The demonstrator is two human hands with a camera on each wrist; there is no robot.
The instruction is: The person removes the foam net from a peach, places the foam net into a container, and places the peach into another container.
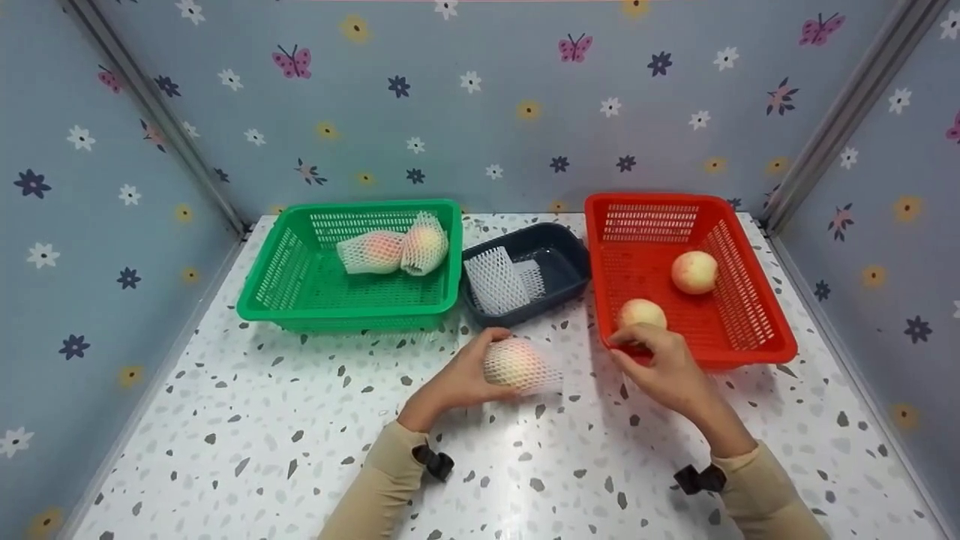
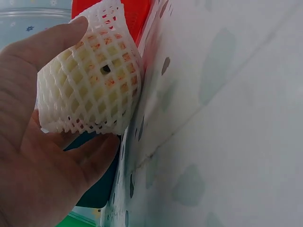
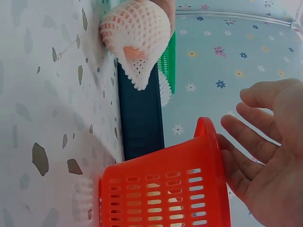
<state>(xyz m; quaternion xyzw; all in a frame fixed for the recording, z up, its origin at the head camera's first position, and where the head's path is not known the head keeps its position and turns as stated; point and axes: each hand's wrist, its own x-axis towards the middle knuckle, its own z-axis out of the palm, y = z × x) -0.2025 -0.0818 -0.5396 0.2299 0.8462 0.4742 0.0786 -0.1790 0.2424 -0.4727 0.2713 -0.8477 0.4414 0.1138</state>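
Note:
On the table's near side, my left hand (image 1: 466, 375) grips a peach in a white foam net (image 1: 517, 366), thumb on one side and fingers on the other. The net's loose end points right in the head view. My right hand (image 1: 667, 367) is at the near left corner of the red basket (image 1: 750, 354), its fingers loosely bent and holding nothing; in the right wrist view they are beside the basket rim (image 3: 215, 151). Inside that basket lie two bare peaches, one (image 1: 641, 312) just beyond the right hand's fingers and another (image 1: 694, 271) farther back.
Left of centre stands a green basket (image 1: 352, 309) with two net-wrapped peaches (image 1: 379, 250). Between the baskets, a dark blue tray (image 1: 566, 259) holds white foam nets (image 1: 496, 281). Patterned panels (image 1: 510, 112) enclose the speckled table (image 1: 300, 420) at the back and sides.

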